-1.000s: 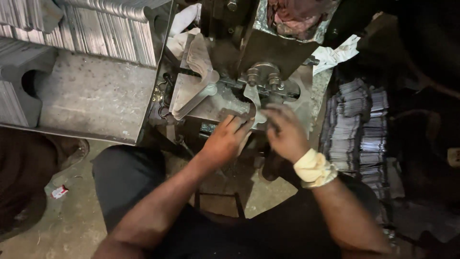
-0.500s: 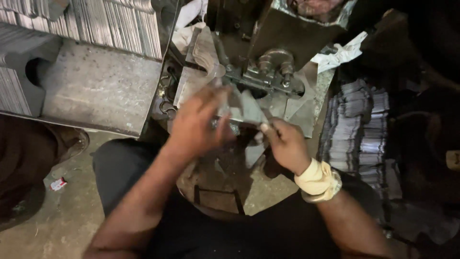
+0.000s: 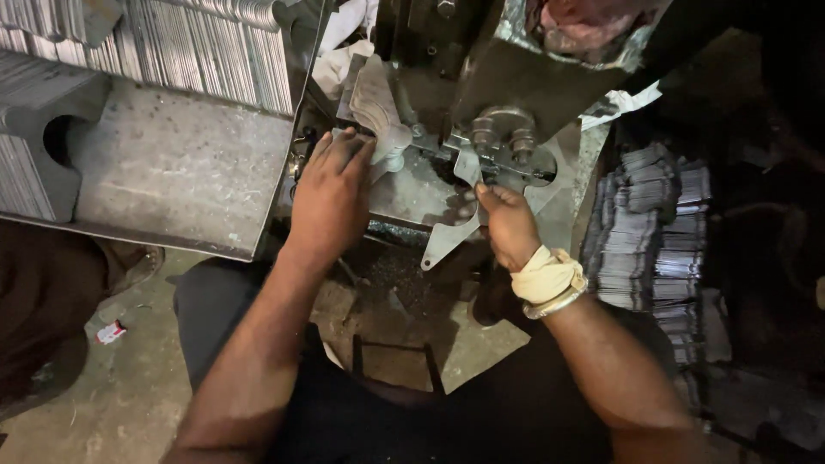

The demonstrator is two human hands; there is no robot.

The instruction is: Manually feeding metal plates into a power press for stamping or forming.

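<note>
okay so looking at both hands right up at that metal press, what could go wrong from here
The right hand holds a thin metal sheet right at the press, so fingers could get pinched or cut on its edge. The left hand rests beside the die too. The stack of metal pieces alongside might slide off.

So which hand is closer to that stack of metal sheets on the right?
Right. The right hand is at the press bed, a short way left of the stack. The left hand is farther left, across the bed.
</note>
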